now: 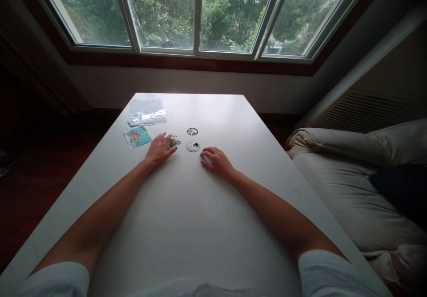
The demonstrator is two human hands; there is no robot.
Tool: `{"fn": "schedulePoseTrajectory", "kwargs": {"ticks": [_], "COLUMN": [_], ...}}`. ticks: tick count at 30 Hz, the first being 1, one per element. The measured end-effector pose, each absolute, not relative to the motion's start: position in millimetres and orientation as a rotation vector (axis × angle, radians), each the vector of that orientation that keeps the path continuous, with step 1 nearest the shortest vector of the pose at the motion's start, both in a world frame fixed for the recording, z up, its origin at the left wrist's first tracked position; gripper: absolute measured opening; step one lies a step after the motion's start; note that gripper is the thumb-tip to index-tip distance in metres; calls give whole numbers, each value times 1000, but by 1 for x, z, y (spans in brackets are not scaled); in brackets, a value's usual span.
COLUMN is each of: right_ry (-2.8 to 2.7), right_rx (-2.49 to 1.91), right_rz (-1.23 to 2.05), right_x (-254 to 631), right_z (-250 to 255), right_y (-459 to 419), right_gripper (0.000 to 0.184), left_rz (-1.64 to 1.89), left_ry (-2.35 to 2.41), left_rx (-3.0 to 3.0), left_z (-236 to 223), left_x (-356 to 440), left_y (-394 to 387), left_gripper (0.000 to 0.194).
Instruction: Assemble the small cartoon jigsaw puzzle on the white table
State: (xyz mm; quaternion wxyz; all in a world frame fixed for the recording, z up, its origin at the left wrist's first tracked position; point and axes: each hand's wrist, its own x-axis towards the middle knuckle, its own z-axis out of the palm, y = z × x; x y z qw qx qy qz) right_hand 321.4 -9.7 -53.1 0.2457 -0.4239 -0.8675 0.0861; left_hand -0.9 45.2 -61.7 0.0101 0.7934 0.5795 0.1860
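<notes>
A pile of small green and brown pieces (174, 143) is set on the white worktop (200, 225), partly covered by the fingers of the left hand (160, 149), which is held palm down and spread. The right hand (217, 161) is held loosely open, fingers slightly bent, just beside a round grey piece (192, 146). Beyond that, a second round piece (192, 131) is seen. Left of the pile, a colourful picture card (138, 136) is laid near a clear plastic bag (147, 111).

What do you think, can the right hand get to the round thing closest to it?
Probably yes. The right hand is just to the right of that round thing, and I see nothing between its fingertips and it.
</notes>
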Motion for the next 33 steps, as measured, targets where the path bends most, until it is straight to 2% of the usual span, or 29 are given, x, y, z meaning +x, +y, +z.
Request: {"fn": "schedulePoseTrajectory", "kwargs": {"ticks": [9,14,26,33], "right_ry": [-2383,-2380,-2369,-2271], "right_rx": [-1162,-1163,-1150,-1143], "right_rz": [225,225,220,269], "right_x": [321,321,318,314], "right_z": [-51,-51,-49,-52], "right_y": [-10,-10,-12,-6], "right_gripper": [28,28,27,16], "left_rz": [357,312,349,376], "left_ry": [1661,1555,1341,1226], "left_rx": [2615,2619,2691,2752], "left_z": [-53,-55,-51,-50], "left_x": [9,10,27,53], "left_y": [67,67,15,-21], "left_gripper": [70,63,60,60]}}
